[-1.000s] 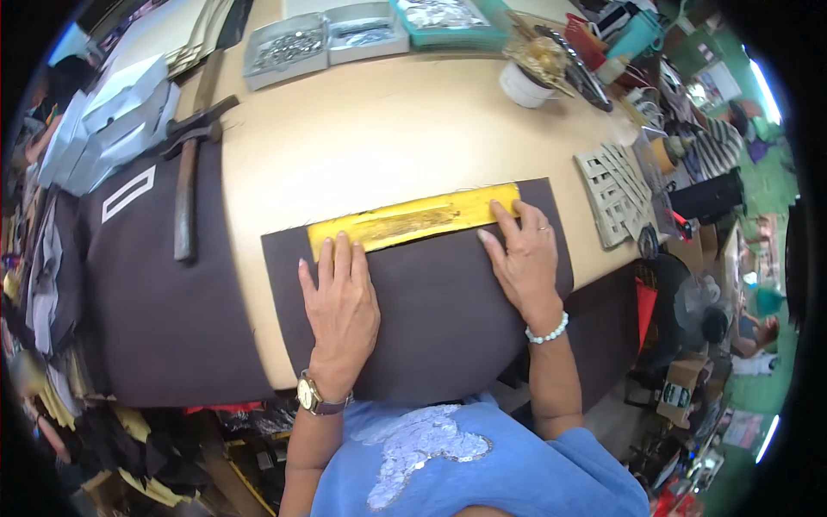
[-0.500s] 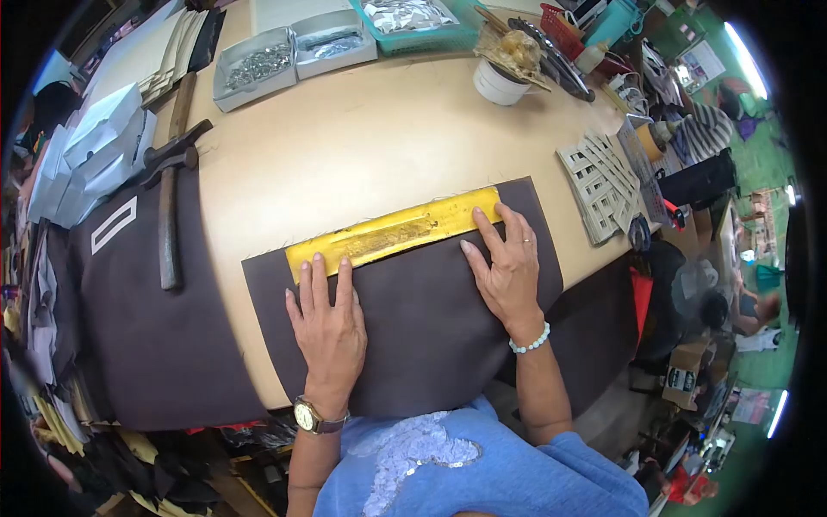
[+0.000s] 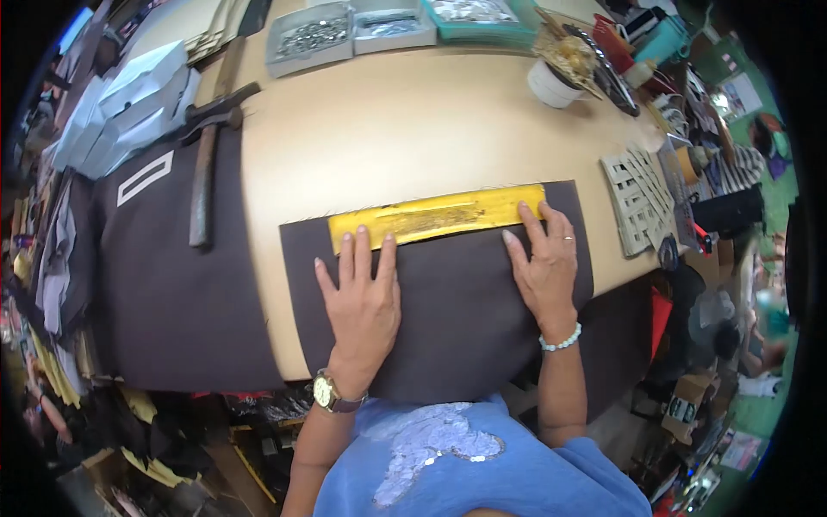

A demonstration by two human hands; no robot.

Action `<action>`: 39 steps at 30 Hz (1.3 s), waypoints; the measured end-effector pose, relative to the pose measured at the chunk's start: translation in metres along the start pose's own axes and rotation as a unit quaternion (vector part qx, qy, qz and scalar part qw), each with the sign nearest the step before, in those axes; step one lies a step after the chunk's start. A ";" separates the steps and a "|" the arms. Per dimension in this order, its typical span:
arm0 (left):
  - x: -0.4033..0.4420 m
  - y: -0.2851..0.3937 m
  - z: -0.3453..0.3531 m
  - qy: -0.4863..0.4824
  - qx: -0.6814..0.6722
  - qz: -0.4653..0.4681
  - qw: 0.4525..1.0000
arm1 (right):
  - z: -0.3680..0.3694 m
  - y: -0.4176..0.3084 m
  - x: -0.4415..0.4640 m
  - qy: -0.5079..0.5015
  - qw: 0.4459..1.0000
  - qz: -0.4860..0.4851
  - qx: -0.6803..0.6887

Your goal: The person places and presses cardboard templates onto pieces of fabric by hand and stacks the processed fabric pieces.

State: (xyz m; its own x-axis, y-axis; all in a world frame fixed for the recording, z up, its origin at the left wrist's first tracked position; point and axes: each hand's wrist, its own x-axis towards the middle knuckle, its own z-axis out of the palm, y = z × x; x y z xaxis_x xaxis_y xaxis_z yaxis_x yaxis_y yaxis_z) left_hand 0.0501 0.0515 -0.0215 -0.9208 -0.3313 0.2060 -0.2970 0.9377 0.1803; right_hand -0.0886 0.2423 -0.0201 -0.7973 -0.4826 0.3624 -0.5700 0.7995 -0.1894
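Observation:
A yellow strip (image 3: 435, 211), scuffed brown along its middle, lies along the far edge of a dark brown sheet (image 3: 448, 319). My left hand (image 3: 366, 302) lies flat on the sheet, with its fingertips on the strip's left end. At the strip's right end rest the fingertips of my right hand (image 3: 547, 263), its fingers apart and its thumb on the sheet just below. Neither hand is wrapped round anything. Frayed threads stick out along the strip's far edge.
Two hammers (image 3: 202, 185) lie at left on another dark sheet (image 3: 181, 302), near folded pale boxes (image 3: 138, 103). Trays of small metal parts (image 3: 310, 39) stand at the back. A white tub (image 3: 554, 84) is at back right, and cut-out templates (image 3: 639, 200) lie at right.
The camera view has shifted, so the whole bench appears farther right and slightly higher. Both hands stay on the yellow strip in about the same places.

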 end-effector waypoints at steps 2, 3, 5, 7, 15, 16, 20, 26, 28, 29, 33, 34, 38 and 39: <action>0.003 -0.001 -0.005 -0.007 0.012 0.015 1.000 | -0.004 -0.004 0.006 -0.011 1.000 0.012 0.011; 0.006 -0.001 -0.007 0.004 0.009 0.017 1.000 | -0.006 -0.003 0.009 -0.016 1.000 0.013 0.009; 0.010 -0.004 -0.008 -0.004 0.028 0.025 0.999 | -0.007 -0.001 0.016 -0.007 1.000 0.009 -0.005; 0.014 -0.006 -0.007 0.002 0.033 0.038 0.999 | -0.006 0.001 0.019 -0.022 1.000 0.006 -0.006; 0.014 -0.003 -0.011 -0.008 0.038 0.045 0.998 | -0.025 0.087 0.012 0.158 0.985 0.069 0.006; 0.015 -0.003 -0.011 -0.009 0.040 0.044 0.998 | -0.033 0.107 0.008 0.182 0.979 0.089 -0.021; 0.016 -0.002 -0.014 -0.023 0.042 0.040 0.998 | -0.058 0.182 -0.009 0.196 0.961 0.171 -0.092; 0.015 0.000 -0.014 -0.019 0.034 0.031 0.999 | -0.070 0.268 0.000 0.144 0.962 0.203 -0.115; 0.015 0.000 -0.013 -0.017 0.035 0.030 0.999 | -0.070 0.283 0.006 0.133 0.973 0.171 -0.074; 0.015 0.000 -0.012 -0.016 0.036 0.030 0.999 | -0.069 0.289 0.006 0.116 0.973 0.191 -0.065; 0.016 0.002 -0.015 -0.022 0.041 0.029 0.999 | -0.071 0.292 0.009 0.056 0.968 0.238 -0.046; 0.016 0.002 -0.015 -0.019 0.043 0.030 0.998 | -0.070 0.292 0.010 0.045 0.968 0.242 -0.046; 0.016 0.003 -0.015 -0.017 0.046 0.030 0.998 | -0.076 0.286 0.017 0.056 0.975 0.196 -0.093; 0.016 0.003 -0.015 -0.017 0.045 0.032 0.998 | -0.080 0.283 0.020 0.057 0.973 0.199 -0.101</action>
State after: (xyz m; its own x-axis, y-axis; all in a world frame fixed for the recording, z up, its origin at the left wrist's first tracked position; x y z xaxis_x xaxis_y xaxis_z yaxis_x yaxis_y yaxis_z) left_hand 0.0382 0.0472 -0.0029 -0.9459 -0.2689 0.1818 -0.2582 0.9627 0.0807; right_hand -0.2500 0.4871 0.0067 -0.9134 -0.0863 0.3977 -0.1601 0.9747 -0.1560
